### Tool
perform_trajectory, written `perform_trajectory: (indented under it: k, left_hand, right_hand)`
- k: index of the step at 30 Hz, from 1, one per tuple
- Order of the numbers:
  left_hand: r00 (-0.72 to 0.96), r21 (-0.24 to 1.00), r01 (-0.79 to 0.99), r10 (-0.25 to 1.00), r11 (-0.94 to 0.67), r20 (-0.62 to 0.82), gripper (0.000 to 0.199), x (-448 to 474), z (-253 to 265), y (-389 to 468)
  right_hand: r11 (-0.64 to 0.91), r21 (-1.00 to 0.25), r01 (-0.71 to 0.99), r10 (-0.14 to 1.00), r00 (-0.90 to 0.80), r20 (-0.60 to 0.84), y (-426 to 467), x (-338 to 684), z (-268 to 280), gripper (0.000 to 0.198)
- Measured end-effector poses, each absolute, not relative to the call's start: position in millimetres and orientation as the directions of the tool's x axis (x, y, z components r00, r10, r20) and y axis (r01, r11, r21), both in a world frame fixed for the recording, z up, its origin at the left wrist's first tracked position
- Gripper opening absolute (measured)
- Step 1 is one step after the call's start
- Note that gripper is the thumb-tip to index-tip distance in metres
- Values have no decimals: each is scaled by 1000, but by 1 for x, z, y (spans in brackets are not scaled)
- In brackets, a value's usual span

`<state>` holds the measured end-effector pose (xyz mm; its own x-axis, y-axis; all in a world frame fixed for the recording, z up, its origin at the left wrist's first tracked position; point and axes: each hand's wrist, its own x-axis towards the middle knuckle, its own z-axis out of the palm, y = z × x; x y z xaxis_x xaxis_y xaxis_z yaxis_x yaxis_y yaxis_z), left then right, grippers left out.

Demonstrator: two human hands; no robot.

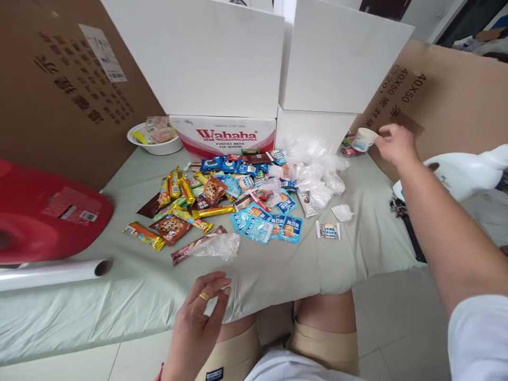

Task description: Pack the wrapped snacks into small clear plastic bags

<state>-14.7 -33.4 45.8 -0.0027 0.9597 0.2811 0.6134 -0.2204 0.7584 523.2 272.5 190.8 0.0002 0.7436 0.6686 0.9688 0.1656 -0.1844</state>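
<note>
At the back right my right hand (397,144) pinches the rim of a white paper cup (363,139), which is tilted. Small packets (351,152) lie beside and below the cup. My left hand (204,307) hovers over the front edge of the bed-like surface, fingers loosely bent and nothing seen in them. Just beyond it lie a clear plastic bag (218,246) and a long brown wrapped bar (190,250). Blue snack packets (291,228), brown cookie packets (172,228) and yellow wrapped bars (214,211) form a pile in the middle. One small white packet (328,230) sits apart at the right.
Crumpled clear bags (317,166) are heaped right of the pile. A Wahaha carton (226,135) and white boards (222,58) stand behind. At the back left is a white bowl (159,147) with packets. A red container (51,211), a roll (51,274) and a white bottle (464,172) flank the surface.
</note>
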Motion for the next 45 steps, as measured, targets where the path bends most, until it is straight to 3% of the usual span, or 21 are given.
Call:
perform_trajectory:
  k: [3,5,8,11,15,18,21,24,27,30,33,37,40,42,45]
  left_hand:
    - [-144,731,669,942,-134,305,14,-53,61,-19]
    - [-289,730,684,916,-8,280,20,-82,73,7]
    - [-426,685,711,873,161,238,27,-120,85,75]
    - [-406,561,794,890,232,207,26,-146,85,171]
    - [-354,432,870,910,236,217,48,-164,76,299]
    - [-296,448,873,939,192,174,74,-174,68,369]
    - [-329,467,847,941,255,83,78,-183,59,407]
    - [-395,477,822,914,311,86,55,-189,50,413]
    - [-398,475,840,893,263,209,32,-191,48,390]
    - [-304,375,910,899,176,314,19,-191,58,347]
    - [-196,258,961,902,99,385,16,-189,82,290]
    - [-68,211,976,848,-52,525,20,-170,131,206]
    - [-67,356,922,846,-150,529,20,-137,164,163]
    - [-164,604,780,880,-161,447,18,-108,175,155]
    - [-263,969,238,955,-71,135,18,-61,170,170]
  right_hand:
    - [171,-222,960,804,-5,595,201,489,127,50]
    - [245,-260,934,858,-84,507,143,472,79,35]
    - [215,-312,925,902,-65,427,67,458,20,28]
    - [133,-304,943,901,13,434,30,452,-15,31]
    - [36,-277,960,877,102,469,32,444,-26,37]
    - [-24,-296,955,878,162,451,42,441,-24,31]
    - [-43,-332,942,878,194,437,45,439,-20,22]
    - [-49,-335,941,879,200,434,43,437,-18,19]
    - [-40,-295,955,887,169,429,41,439,-17,21]
    - [-24,-218,976,906,114,407,39,446,-20,29]
    - [-13,-176,984,900,88,428,38,452,-27,35]
    - [15,-171,985,878,68,475,39,454,-32,34]
    - [36,-165,986,869,51,493,42,451,-30,36]
    - [28,-184,983,871,66,486,44,449,-27,38]
    - [-3,-250,968,890,116,440,46,448,-26,38]
